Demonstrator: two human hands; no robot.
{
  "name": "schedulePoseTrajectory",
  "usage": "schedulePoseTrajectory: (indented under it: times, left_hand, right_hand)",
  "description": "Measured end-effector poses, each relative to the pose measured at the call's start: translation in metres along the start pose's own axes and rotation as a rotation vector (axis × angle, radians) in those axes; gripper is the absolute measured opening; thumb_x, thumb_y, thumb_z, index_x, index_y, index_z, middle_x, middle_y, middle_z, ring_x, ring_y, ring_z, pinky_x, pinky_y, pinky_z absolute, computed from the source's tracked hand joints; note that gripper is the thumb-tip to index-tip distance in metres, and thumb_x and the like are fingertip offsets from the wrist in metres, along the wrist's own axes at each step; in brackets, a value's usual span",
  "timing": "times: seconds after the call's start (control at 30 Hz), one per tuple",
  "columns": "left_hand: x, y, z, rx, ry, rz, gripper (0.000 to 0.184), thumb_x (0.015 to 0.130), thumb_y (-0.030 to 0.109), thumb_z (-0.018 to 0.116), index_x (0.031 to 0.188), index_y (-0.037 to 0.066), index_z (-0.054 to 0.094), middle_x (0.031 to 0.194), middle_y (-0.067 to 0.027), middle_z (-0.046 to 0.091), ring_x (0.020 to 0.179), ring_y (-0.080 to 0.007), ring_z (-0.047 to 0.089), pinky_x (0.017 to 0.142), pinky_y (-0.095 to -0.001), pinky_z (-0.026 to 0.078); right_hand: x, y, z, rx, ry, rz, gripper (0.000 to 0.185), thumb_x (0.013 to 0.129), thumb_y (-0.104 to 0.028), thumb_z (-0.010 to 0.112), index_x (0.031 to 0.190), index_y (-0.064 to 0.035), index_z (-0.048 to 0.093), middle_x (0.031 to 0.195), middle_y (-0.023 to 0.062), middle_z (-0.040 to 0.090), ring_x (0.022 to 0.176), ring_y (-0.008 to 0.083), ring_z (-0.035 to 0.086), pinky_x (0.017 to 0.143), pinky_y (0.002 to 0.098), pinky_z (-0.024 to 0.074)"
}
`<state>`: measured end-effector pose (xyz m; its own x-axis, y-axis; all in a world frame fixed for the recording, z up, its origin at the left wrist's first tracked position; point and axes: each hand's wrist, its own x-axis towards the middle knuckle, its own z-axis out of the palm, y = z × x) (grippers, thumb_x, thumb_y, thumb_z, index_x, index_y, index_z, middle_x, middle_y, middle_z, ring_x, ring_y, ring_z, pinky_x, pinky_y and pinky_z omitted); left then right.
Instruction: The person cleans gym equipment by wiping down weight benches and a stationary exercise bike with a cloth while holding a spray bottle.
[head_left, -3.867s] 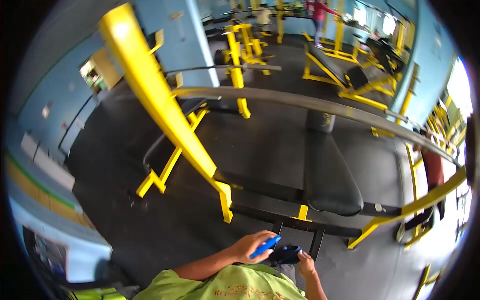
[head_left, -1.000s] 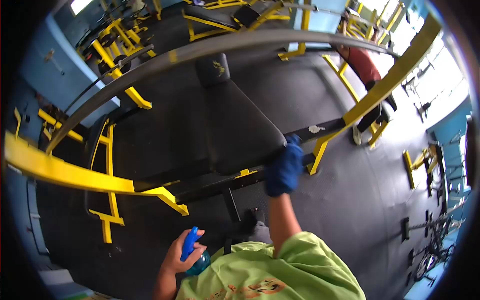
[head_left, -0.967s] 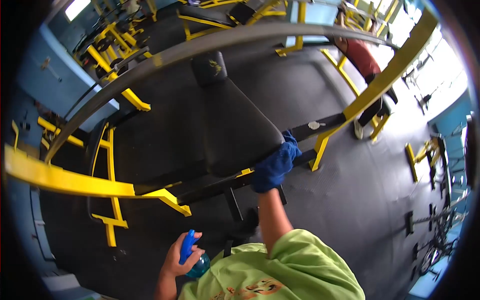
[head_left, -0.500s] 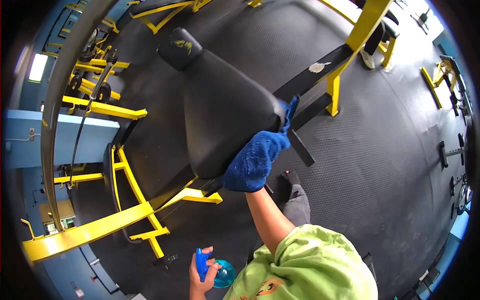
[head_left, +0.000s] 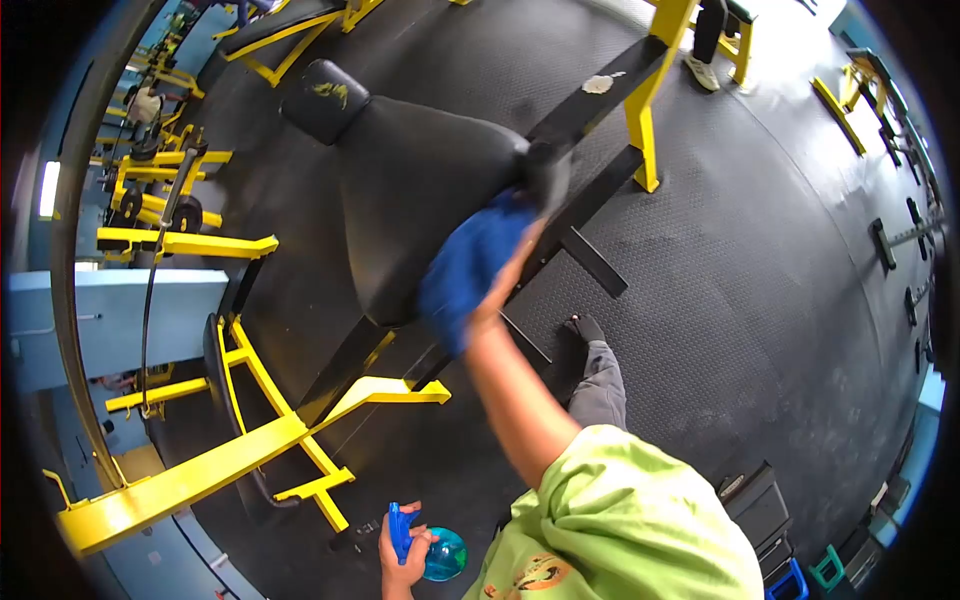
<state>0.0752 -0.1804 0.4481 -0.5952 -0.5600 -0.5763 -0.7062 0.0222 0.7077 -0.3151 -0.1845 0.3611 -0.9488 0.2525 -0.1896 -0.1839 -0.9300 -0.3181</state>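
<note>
My right hand [head_left: 497, 287], blurred by motion, has a blue cloth [head_left: 468, 265] pressed against the side edge of a black padded bench seat [head_left: 425, 185]. The fingers lie along the cloth and are partly smeared. A smaller black headrest pad [head_left: 325, 102] with a yellowish worn patch joins the far end of the seat. Low in the view, my left hand [head_left: 405, 560] is closed round the neck of a spray bottle [head_left: 444, 555] with a blue trigger head and a see-through turquoise body. It is held away from the bench, near my green shirt.
Yellow frame beams [head_left: 190, 465] run below and left of the bench. A yellow upright [head_left: 643, 120] with a black beam stands beyond it. Another person's leg [head_left: 706, 45] shows at the top right. Black textured rubber flooring [head_left: 740, 260] lies around.
My right hand and the cloth have moved left along the seat's edge and blurred, uncovering the seat's far corner. The view has shifted slightly. The left hand still holds the spray bottle.
</note>
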Motion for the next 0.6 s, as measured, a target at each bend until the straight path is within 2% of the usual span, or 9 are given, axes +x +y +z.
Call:
schedulePoseTrajectory:
  times: [0.03,0.1,0.13,0.2,0.23,0.27,0.43,0.5,0.6]
  left_hand:
    - [0.003,-0.006,0.000,0.005,-0.020,0.012,0.044,0.082,-0.001,0.059,0.124,0.000,0.047,0.126,-0.0201,0.057,0.076,-0.0188,0.069,0.081,-0.0358,0.056]
    - [0.009,-0.011,0.001,-0.047,-0.070,0.027,0.041,0.084,0.002,0.061,0.122,-0.003,0.049,0.126,-0.0195,0.057,0.079,-0.0213,0.070,0.080,-0.0333,0.055]
    - [0.008,-0.010,0.000,-0.040,-0.076,0.033,0.041,0.084,0.002,0.061,0.122,-0.003,0.049,0.126,-0.0195,0.057,0.079,-0.0213,0.070,0.080,-0.0333,0.055]
    - [0.007,0.003,-0.002,-0.047,-0.061,0.065,0.042,0.084,0.003,0.061,0.123,-0.003,0.048,0.126,-0.0208,0.057,0.082,-0.0210,0.069,0.078,-0.0332,0.057]
    - [0.005,0.006,-0.006,-0.042,-0.053,0.072,0.042,0.084,0.003,0.061,0.123,-0.003,0.048,0.126,-0.0208,0.057,0.082,-0.0210,0.069,0.078,-0.0332,0.057]
    - [0.000,0.006,-0.008,-0.076,-0.021,0.075,0.043,0.083,0.002,0.060,0.124,-0.002,0.048,0.127,-0.0204,0.056,0.082,-0.0203,0.069,0.079,-0.0340,0.057]
    - [-0.022,-0.016,-0.010,-0.139,0.070,0.001,0.044,0.082,0.001,0.059,0.124,-0.001,0.048,0.128,-0.0203,0.057,0.085,-0.0192,0.068,0.081,-0.0347,0.057]
    - [-0.018,-0.027,-0.003,-0.140,0.023,-0.008,0.044,0.082,0.001,0.060,0.124,-0.001,0.048,0.127,-0.0205,0.057,0.085,-0.0186,0.068,0.080,-0.0348,0.057]
    - [-0.005,-0.016,0.007,-0.100,-0.059,0.018,0.043,0.082,0.002,0.060,0.123,-0.001,0.049,0.126,-0.0207,0.057,0.084,-0.0176,0.068,0.080,-0.0348,0.057]
  right_hand:
    - [-0.028,0.006,0.021,0.256,0.132,0.023,0.050,0.100,-0.027,0.053,0.144,-0.0115,0.035,0.113,0.0028,0.053,0.108,0.0149,0.052,0.104,0.0341,0.0403]
    - [-0.090,0.022,-0.022,-0.355,-0.233,0.170,0.054,0.096,-0.018,0.055,0.145,-0.0088,0.034,0.131,0.0079,0.049,0.125,0.0236,0.044,0.112,0.0404,0.0289]
    - [-0.091,0.025,-0.039,-0.352,-0.230,0.161,0.054,0.096,-0.018,0.055,0.145,-0.0088,0.034,0.131,0.0079,0.049,0.125,0.0236,0.044,0.112,0.0404,0.0289]
    - [-0.063,-0.005,-0.031,-1.328,-0.659,-0.592,0.053,0.092,-0.007,0.050,0.144,-0.0051,0.038,0.133,0.0106,0.048,0.127,0.0272,0.043,0.112,0.0410,0.0288]
    - [-0.039,-0.007,-0.024,-0.929,-0.534,-0.446,0.056,0.087,0.005,0.041,0.142,-0.0009,0.042,0.133,0.0147,0.050,0.128,0.0278,0.044,0.111,0.0393,0.0291]
    - [0.001,-0.008,-0.025,-0.968,-0.459,-0.590,0.057,0.082,0.006,0.050,0.138,-0.0034,0.049,0.139,0.0220,0.050,0.134,0.0400,0.039,0.114,0.0441,0.0252]
    - [0.035,-0.015,-0.001,-1.186,-0.187,-0.674,0.060,0.081,0.000,0.052,0.140,-0.0101,0.051,0.143,0.0281,0.044,0.138,0.0404,0.035,0.116,0.0472,0.0212]
    - [-0.032,-0.008,-0.002,-1.336,-0.366,-0.691,0.059,0.079,-0.002,0.054,0.138,-0.0081,0.052,0.139,0.0309,0.045,0.135,0.0414,0.038,0.116,0.0467,0.0226]
    - [-0.084,0.005,-0.030,-1.104,-0.643,-0.292,0.050,0.081,-0.005,0.051,0.131,-0.0061,0.055,0.132,0.0216,0.053,0.127,0.0344,0.047,0.115,0.0432,0.0266]
